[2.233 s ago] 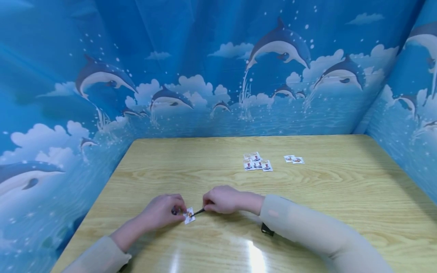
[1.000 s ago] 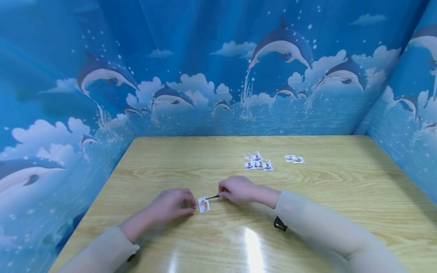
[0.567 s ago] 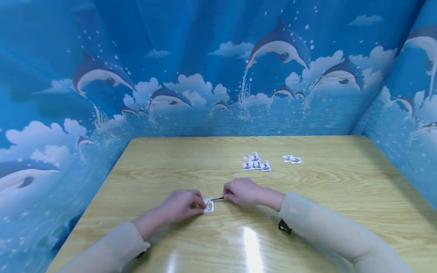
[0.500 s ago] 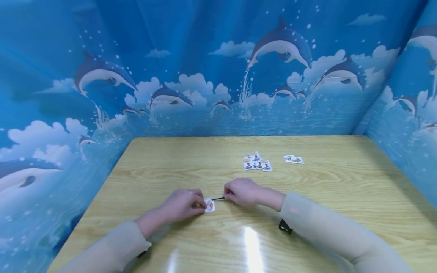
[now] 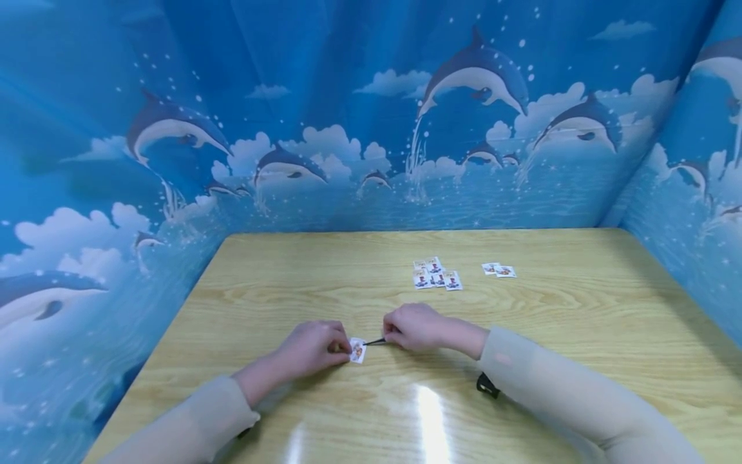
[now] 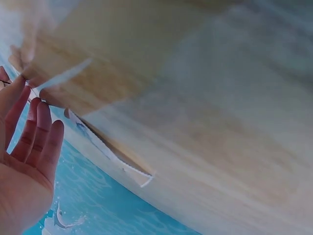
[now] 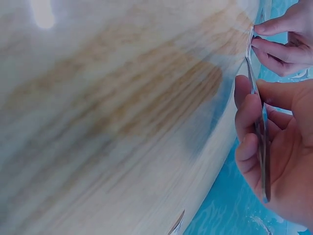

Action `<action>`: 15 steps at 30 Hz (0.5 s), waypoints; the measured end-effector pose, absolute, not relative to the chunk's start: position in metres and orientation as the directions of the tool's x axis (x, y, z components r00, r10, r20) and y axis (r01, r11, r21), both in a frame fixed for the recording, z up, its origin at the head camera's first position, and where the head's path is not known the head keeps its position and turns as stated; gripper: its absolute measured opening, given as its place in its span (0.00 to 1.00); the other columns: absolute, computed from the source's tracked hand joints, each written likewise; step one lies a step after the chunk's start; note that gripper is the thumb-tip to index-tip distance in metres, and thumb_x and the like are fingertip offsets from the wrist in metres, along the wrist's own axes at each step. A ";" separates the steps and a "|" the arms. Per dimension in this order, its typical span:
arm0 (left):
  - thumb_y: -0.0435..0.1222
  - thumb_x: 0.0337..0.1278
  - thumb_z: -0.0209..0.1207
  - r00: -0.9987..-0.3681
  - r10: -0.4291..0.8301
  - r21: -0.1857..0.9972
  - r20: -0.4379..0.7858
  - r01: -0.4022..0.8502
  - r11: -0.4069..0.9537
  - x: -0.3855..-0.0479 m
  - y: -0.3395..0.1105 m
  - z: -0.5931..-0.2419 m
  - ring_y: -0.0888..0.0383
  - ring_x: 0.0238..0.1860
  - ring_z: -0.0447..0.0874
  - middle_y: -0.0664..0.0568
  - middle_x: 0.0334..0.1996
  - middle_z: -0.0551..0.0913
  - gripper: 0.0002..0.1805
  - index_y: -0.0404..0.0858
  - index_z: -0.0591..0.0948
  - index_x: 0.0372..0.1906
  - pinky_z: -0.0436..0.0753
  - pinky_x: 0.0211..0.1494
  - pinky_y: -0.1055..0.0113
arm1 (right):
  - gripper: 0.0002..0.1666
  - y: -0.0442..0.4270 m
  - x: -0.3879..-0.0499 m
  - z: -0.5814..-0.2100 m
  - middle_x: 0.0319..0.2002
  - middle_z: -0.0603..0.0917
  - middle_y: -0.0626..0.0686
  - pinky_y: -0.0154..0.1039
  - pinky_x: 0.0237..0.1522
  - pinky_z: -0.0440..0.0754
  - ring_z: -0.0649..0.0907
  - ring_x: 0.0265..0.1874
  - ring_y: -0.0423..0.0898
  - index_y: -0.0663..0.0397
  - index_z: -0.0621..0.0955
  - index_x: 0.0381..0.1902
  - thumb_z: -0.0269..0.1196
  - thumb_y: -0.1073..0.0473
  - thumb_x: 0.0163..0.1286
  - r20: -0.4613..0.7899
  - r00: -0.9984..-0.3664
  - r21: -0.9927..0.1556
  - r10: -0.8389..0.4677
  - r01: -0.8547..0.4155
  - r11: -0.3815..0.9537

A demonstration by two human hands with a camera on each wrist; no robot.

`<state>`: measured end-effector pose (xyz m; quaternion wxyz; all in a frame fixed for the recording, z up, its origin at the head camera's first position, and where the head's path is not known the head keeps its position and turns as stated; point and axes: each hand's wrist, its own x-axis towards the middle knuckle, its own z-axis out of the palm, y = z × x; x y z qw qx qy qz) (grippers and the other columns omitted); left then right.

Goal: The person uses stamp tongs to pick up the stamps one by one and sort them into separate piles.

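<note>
My left hand [image 5: 315, 348] pinches the left edge of a small white picture card [image 5: 358, 352] low over the table, between thumb and fingertips. Black tweezers [image 5: 375, 341] are gripped in my right hand [image 5: 414, 327], their tips at the card's upper right edge. In the right wrist view the tweezers [image 7: 264, 164] look metallic and lie between thumb and curled fingers, reaching to the card [image 7: 250, 41], seen edge-on. The left wrist view shows the left hand [image 6: 30, 161] at the left border; the card there is mostly hidden by fingers.
Several picture cards [image 5: 452, 281] lie in an overlapping group beyond the right hand. Two more cards [image 5: 505, 272] overlap farther right. A dolphin-print curtain [image 5: 371, 116] stands behind the wooden table [image 5: 278, 277].
Both hands and the card have moved right and slightly away from me. The left fingers came off the card about a second ago and now hold it again; the tweezer tips sit slightly lower.
</note>
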<state>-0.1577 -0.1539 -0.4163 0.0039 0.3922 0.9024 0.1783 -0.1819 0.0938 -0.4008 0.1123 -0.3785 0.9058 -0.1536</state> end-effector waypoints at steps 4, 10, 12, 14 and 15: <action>0.39 0.48 0.71 -0.692 0.710 0.324 0.128 0.706 0.630 -0.158 -0.155 -0.416 0.71 0.26 0.73 0.64 0.29 0.79 0.04 0.47 0.87 0.31 0.73 0.29 0.74 | 0.05 0.093 -0.185 -0.399 0.23 0.76 0.39 0.36 0.32 0.76 0.75 0.24 0.36 0.46 0.80 0.30 0.62 0.57 0.68 -0.114 -0.687 -0.382 -0.718 -0.636 0.670; 0.41 0.49 0.71 -0.695 0.709 0.325 0.117 0.702 0.634 -0.157 -0.154 -0.415 0.71 0.25 0.72 0.65 0.29 0.78 0.04 0.47 0.88 0.31 0.73 0.29 0.74 | 0.05 0.086 -0.197 -0.398 0.24 0.77 0.39 0.35 0.34 0.76 0.76 0.25 0.36 0.47 0.81 0.33 0.62 0.56 0.69 -0.132 -0.675 -0.382 -0.726 -0.641 0.666; 0.41 0.50 0.71 -0.693 0.712 0.327 0.116 0.703 0.631 -0.158 -0.154 -0.416 0.71 0.25 0.72 0.65 0.29 0.78 0.04 0.47 0.88 0.32 0.73 0.29 0.74 | 0.05 0.084 -0.200 -0.397 0.24 0.77 0.39 0.35 0.35 0.76 0.76 0.25 0.36 0.46 0.82 0.33 0.62 0.56 0.69 -0.136 -0.669 -0.371 -0.731 -0.650 0.663; 0.41 0.50 0.71 -0.691 0.713 0.326 0.116 0.705 0.630 -0.158 -0.155 -0.416 0.71 0.25 0.73 0.65 0.29 0.78 0.04 0.47 0.87 0.32 0.73 0.29 0.75 | 0.05 0.083 -0.202 -0.395 0.23 0.76 0.38 0.36 0.35 0.76 0.76 0.25 0.36 0.46 0.82 0.32 0.62 0.55 0.69 -0.139 -0.662 -0.365 -0.736 -0.657 0.660; 0.41 0.50 0.71 -0.692 0.713 0.325 0.117 0.705 0.631 -0.158 -0.155 -0.416 0.71 0.25 0.73 0.66 0.29 0.78 0.04 0.47 0.87 0.32 0.73 0.29 0.75 | 0.05 0.083 -0.202 -0.394 0.23 0.76 0.38 0.36 0.35 0.76 0.76 0.25 0.36 0.46 0.82 0.32 0.62 0.56 0.69 -0.141 -0.659 -0.366 -0.739 -0.659 0.657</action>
